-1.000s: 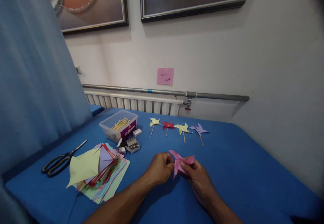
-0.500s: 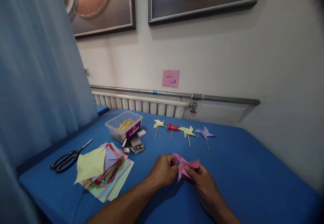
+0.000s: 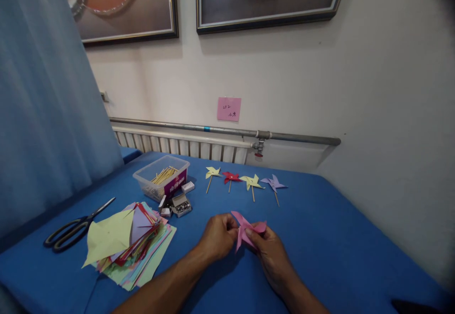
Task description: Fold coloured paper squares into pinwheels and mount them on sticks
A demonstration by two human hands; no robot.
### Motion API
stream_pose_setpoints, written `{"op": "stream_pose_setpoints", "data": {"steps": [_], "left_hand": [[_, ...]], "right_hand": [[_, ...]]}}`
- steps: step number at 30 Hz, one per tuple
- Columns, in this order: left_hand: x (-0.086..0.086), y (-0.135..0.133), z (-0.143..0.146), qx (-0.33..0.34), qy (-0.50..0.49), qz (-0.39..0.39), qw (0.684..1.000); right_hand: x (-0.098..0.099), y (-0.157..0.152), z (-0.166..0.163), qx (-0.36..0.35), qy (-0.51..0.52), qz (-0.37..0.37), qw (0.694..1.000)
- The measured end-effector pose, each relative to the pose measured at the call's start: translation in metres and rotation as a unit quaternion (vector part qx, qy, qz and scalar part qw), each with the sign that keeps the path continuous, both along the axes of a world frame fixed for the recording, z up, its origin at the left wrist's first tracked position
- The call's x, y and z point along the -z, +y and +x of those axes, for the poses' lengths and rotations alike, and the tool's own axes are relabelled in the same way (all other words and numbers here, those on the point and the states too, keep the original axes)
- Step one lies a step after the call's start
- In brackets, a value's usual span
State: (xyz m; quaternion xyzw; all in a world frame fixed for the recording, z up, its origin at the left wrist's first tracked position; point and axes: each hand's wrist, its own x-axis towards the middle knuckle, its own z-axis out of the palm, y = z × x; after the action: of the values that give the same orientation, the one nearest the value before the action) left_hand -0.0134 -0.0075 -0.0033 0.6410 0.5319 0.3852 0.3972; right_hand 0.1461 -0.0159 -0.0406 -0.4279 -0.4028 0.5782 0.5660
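A pink paper pinwheel [image 3: 243, 231] is pinched in my right hand [image 3: 273, 252], the thumb pressed near its middle and the fingers behind. Just left of it, my left hand [image 3: 217, 236] is closed, fingertips together at the edge of the pink blades. Whatever those fingertips hold is too small or hidden to make out. An opened small box of metal tacks [image 3: 182, 206] lies beyond my left hand. No stick shows on the pink pinwheel.
Finished pinwheels on sticks, including a red one [image 3: 232, 177] and a purple one [image 3: 274, 183], lie in a row at the back. On the left are a plastic tub [image 3: 142, 181] of sticks, coloured paper sheets [image 3: 111, 234] and scissors [image 3: 73, 231]. A blue cloth [image 3: 341, 252] covers the table.
The view has turned slightly to the right, so everything appears shifted left. Both hands keep nearly the same pose around the pink pinwheel.
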Motion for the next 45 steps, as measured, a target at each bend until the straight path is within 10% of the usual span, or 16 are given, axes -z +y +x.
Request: {"op": "stream_pose_setpoints", "data": {"steps": [17,45], "left_hand": [[0.005,-0.001,0.003,-0.008,0.024,0.013,1.0],[0.003,-0.013,0.014,-0.045,0.061,0.059,0.995]], "right_hand": [[0.022,0.012,0.004,0.023,-0.028,0.021,0.999],[-0.005,-0.001,-0.006,0.035,0.022,-0.001,0.999]]}}
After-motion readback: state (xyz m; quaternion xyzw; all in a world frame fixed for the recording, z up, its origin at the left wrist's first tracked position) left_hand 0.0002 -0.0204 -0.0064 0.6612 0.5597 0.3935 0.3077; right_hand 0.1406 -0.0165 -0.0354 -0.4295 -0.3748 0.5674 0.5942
